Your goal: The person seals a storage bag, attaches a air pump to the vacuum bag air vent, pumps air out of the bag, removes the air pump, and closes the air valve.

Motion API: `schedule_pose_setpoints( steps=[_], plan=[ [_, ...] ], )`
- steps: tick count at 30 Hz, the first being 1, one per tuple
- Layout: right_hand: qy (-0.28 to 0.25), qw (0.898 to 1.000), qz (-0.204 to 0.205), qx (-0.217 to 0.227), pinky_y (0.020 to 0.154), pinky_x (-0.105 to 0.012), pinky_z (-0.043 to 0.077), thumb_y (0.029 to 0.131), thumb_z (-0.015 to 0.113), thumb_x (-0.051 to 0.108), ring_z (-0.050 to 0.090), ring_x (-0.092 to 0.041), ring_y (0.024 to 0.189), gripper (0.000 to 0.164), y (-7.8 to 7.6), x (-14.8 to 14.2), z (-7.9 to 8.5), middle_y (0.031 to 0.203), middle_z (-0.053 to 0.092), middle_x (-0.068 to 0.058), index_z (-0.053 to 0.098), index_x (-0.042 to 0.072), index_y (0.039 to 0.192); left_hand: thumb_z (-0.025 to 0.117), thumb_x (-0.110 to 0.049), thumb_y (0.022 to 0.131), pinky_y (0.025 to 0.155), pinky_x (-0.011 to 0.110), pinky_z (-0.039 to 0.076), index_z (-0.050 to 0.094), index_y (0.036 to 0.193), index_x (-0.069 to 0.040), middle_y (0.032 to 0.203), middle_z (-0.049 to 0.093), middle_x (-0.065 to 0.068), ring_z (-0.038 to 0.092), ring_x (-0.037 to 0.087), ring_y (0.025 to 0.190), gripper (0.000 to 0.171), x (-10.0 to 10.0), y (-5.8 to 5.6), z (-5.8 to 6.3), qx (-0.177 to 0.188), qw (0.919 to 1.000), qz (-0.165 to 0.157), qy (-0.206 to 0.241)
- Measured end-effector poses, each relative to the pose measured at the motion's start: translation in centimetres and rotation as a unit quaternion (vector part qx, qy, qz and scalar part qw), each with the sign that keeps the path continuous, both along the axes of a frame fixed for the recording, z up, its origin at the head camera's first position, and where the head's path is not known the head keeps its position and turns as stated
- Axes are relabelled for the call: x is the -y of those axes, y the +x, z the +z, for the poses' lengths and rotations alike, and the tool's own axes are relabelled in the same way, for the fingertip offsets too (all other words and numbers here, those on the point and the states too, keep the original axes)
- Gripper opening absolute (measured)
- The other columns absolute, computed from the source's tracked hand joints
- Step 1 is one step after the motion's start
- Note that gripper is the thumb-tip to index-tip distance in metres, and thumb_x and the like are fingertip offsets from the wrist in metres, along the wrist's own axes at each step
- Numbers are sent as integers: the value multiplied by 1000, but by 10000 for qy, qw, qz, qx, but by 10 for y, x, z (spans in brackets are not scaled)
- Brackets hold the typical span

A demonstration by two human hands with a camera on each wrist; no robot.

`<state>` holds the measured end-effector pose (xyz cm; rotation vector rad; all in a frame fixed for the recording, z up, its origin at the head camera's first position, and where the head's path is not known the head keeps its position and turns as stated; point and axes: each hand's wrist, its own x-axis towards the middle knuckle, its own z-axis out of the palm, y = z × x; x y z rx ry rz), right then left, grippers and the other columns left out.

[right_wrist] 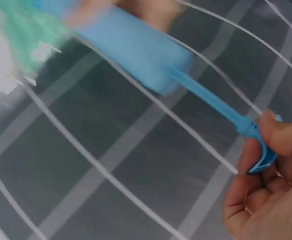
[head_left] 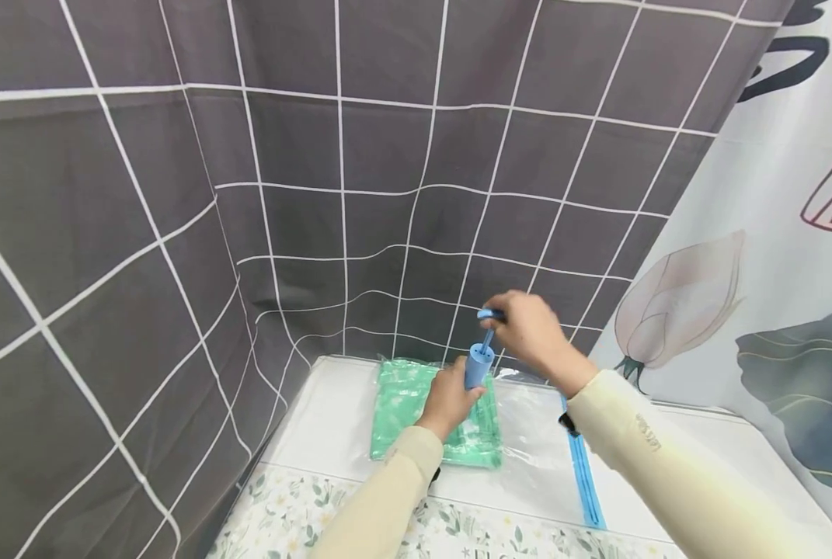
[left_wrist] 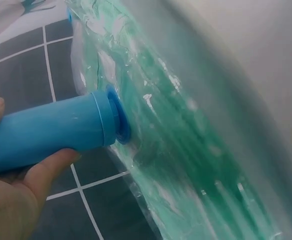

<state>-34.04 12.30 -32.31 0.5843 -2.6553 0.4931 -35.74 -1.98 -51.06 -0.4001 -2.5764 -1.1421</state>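
A blue hand pump (head_left: 478, 368) stands slightly tilted on a clear plastic bag (head_left: 530, 435) that holds folded green fabric (head_left: 396, 404). My left hand (head_left: 449, 394) grips the pump's barrel (left_wrist: 51, 129). In the left wrist view, the barrel's flanged end (left_wrist: 117, 117) meets the bag's surface. Above it, my right hand (head_left: 530, 328) pinches the pump handle (right_wrist: 262, 154) between thumb and fingers. A thin blue rod (right_wrist: 208, 99) extends from the barrel to that handle. The barrel is blurred in the right wrist view, and the left hand is only partly visible there.
A blue zip strip (head_left: 585, 481) runs along the bag's right edge. The bag lies on a white surface (head_left: 339, 404) with a floral-patterned front part (head_left: 297, 497). Dark grey cloth with white grid lines (head_left: 381, 147) hangs behind and left; a printed curtain (head_left: 702, 186) hangs right.
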Motion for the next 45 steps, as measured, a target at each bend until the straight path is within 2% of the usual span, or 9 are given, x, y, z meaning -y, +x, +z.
schedule_pose_setpoints(
  steps=[5, 9, 12, 18, 25, 31, 35, 40, 45],
  plan=[
    [-196, 9987, -168, 447, 87, -55, 70, 106, 80, 19, 82, -38, 105, 23, -8, 7, -54, 121, 84, -18, 84, 4, 124, 89, -21, 101, 100, 52, 71, 63, 146, 0, 130, 83, 23, 83, 39, 118, 55, 4, 0, -4, 85, 9999, 67, -115],
    [-326, 9981, -283, 444, 83, -52, 69, 107, 79, 19, 82, -34, 100, 23, -9, 8, -70, 117, 83, -16, 84, 6, 125, 89, -22, 101, 99, 50, 71, 62, 145, 0, 130, 83, 23, 84, 39, 118, 57, 4, -1, -5, 0, 9997, 62, -217],
    [-345, 9984, -191, 416, 83, -50, 69, 107, 80, 18, 81, -32, 97, 23, -11, 7, -67, 115, 82, -16, 83, 4, 125, 89, -21, 101, 99, 51, 71, 62, 145, 0, 129, 83, 23, 84, 39, 117, 55, 2, -2, -4, -42, 9998, 40, -173],
    [-291, 9982, 109, 507, 85, -48, 68, 106, 81, 14, 80, -30, 98, 22, -10, -2, -46, 119, 83, -19, 83, 0, 122, 88, -23, 102, 97, 52, 71, 63, 144, 0, 128, 83, 22, 84, 39, 115, 54, -3, -1, 0, 44, 9999, 21, -124],
    [-138, 9984, -70, 542, 84, -54, 67, 107, 80, 21, 82, -32, 101, 26, 9, -5, 0, 124, 84, -16, 85, 5, 127, 87, -23, 102, 100, 51, 70, 62, 146, 4, 124, 83, 25, 84, 40, 114, 58, -4, 7, -1, 127, 9998, -136, 8],
    [-288, 9971, -66, 696, 81, -49, 64, 109, 78, 22, 81, -29, 99, 25, 11, 1, 33, 119, 87, -14, 85, 6, 128, 88, -19, 101, 100, 51, 71, 62, 146, 6, 122, 83, 27, 85, 40, 113, 58, -1, 5, -1, 80, 9998, -129, 120],
    [-356, 9964, -233, 736, 83, -50, 64, 110, 76, 23, 80, -30, 100, 25, 10, -4, 32, 121, 86, -14, 84, 7, 129, 87, -21, 102, 102, 50, 70, 61, 148, 7, 127, 82, 27, 84, 39, 116, 60, -4, 4, 0, 235, 9995, -217, 9],
    [-346, 9984, -182, 408, 92, -59, 65, 111, 75, 21, 81, -39, 112, 25, 6, -6, 23, 132, 82, -18, 83, 7, 130, 89, -20, 100, 100, 50, 71, 62, 144, 8, 123, 83, 27, 84, 40, 113, 59, -6, 2, 2, 192, 9996, -199, -43],
    [-445, 9989, 8, 157, 93, -59, 66, 108, 78, 17, 81, -40, 109, 22, -4, 1, -7, 125, 83, -20, 83, 3, 125, 89, -21, 100, 99, 50, 70, 63, 142, 6, 121, 83, 25, 84, 38, 111, 56, 0, -1, 4, 203, 9997, -27, -147]
  ],
)
